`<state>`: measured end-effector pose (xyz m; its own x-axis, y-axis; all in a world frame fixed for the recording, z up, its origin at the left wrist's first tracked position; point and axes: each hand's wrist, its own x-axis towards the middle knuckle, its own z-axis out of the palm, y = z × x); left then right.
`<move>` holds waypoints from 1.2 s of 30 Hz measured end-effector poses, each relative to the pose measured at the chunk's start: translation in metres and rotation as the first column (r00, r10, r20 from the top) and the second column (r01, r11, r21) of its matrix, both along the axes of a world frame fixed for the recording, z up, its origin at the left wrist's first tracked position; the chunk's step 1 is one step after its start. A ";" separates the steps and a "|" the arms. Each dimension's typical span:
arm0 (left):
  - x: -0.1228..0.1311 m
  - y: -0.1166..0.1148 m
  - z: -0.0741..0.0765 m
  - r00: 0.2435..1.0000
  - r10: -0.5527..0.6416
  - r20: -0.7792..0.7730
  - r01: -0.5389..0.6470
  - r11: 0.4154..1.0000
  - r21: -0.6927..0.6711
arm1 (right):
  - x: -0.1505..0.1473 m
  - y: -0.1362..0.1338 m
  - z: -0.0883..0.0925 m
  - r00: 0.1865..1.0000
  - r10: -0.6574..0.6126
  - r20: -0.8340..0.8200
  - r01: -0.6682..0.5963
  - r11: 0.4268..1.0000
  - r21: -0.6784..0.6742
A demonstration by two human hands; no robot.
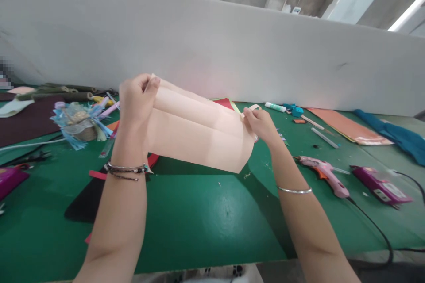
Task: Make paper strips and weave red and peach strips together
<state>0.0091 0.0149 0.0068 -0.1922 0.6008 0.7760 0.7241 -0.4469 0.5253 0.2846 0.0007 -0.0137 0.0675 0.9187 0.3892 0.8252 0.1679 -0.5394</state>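
Between my two hands a creased sheet of pale peach paper [195, 135] is held up above the green table. My left hand [136, 97] pinches its upper left corner between thumb and fingers. At the right end my right hand [259, 121] is closed on the paper's edge, where a thin curled strip [255, 108] of the same colour sticks out. Long fold lines run across the sheet, and its lower right part curves. Behind it, red paper [224, 103] is partly hidden. Under my left forearm lies a black piece [83, 201] with red strips.
A pink glue gun [327, 174] and a purple box [380, 185] with cords lie at right. Farther back are a glue stick [275, 107], orange sheets [352, 126] and blue cloth [395, 135]. Bamboo pieces [63, 93] and a ribboned basket [84, 126] are at left. A white partition [212, 48] stands behind.
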 end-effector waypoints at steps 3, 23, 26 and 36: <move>-0.001 0.001 -0.001 1.000 0.014 0.023 -0.014 1.000 -0.001 | -0.002 -0.003 0.000 0.997 0.071 0.039 -0.071 0.997 -0.012; -0.008 0.001 -0.001 0.998 0.062 0.004 -0.062 0.998 0.004 | 0.005 0.001 -0.001 0.992 -0.041 -0.119 0.053 0.993 0.105; -0.009 0.001 -0.001 0.998 0.066 0.010 -0.066 0.998 -0.004 | 0.004 -0.001 0.000 0.994 0.018 -0.107 -0.014 0.999 0.043; -0.011 0.004 -0.003 0.997 0.062 0.036 -0.062 0.998 -0.001 | 0.005 -0.004 0.002 0.995 0.103 -0.008 -0.103 0.995 0.015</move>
<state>-0.0023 0.0187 0.0042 -0.2574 0.5866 0.7679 0.7310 -0.4015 0.5518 0.2898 -0.0035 -0.0113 -0.0242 0.9152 0.4022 0.7985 0.2598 -0.5431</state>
